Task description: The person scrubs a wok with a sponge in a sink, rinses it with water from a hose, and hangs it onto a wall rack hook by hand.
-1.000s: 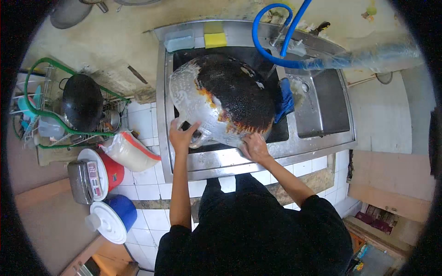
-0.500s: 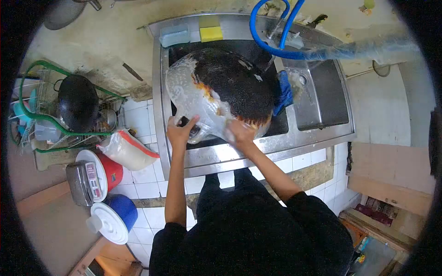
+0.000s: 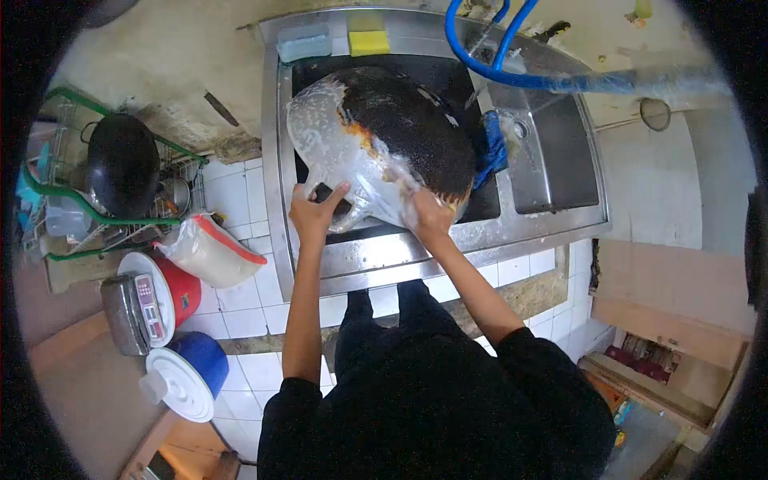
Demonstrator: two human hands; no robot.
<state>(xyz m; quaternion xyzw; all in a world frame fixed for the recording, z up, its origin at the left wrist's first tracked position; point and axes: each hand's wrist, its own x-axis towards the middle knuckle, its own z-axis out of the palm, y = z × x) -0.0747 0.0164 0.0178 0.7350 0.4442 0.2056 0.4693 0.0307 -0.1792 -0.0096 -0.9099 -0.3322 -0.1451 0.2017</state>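
Observation:
A large wok [image 3: 408,120] lies bottom up over the left basin of the steel sink [image 3: 376,264]. Its underside is partly charred black, partly bare silvery metal with suds, with an orange-brown band between. My left hand [image 3: 316,212] grips the wok's handle at the lower left, thumb and fingers around it. Pressed against the sudsy metal near the lower edge is my right hand [image 3: 428,214], fingers curled and blurred; what is under them is hidden. A blue cloth [image 3: 490,150] lies at the wok's right side.
A yellow sponge [image 3: 369,42] and a pale blue block [image 3: 304,44] sit on the back ledge. A blue hose [image 3: 512,78] arcs over the right basin [image 3: 560,152]. At left are a dish rack [image 3: 88,216], a dark pan [image 3: 123,166], a bag [image 3: 212,250] and lidded buckets [image 3: 188,384].
My right hand has moved over the wok's lower part, up from its edge, and more suds show there. My left hand keeps its grip. The view has shifted slightly.

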